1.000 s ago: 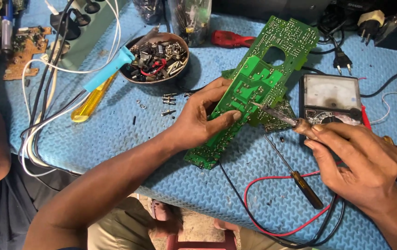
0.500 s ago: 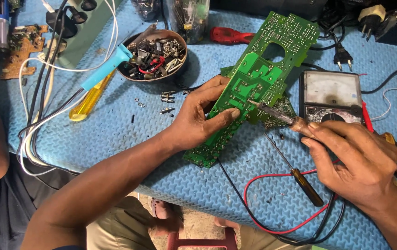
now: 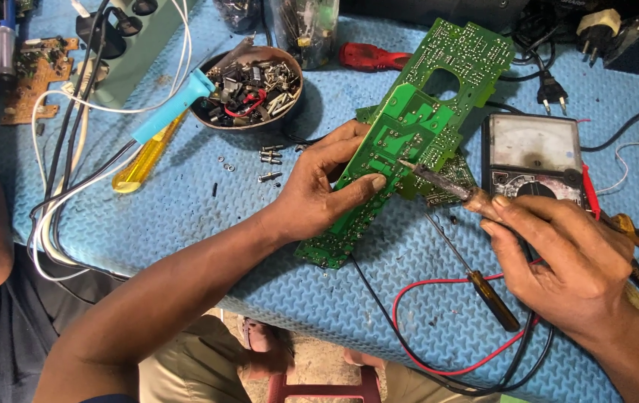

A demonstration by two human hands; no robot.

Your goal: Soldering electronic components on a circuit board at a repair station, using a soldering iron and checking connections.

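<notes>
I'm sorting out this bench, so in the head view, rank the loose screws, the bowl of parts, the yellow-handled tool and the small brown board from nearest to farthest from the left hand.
1. Loose screws, just left of the left hand.
2. Bowl of parts, up and left.
3. Yellow-handled tool, farther left on the mat.
4. Small brown board, far upper-left corner.

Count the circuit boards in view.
3, maybe more hidden. A long green board under the left hand; a smaller green one beneath it; a brown board at far left.
</notes>
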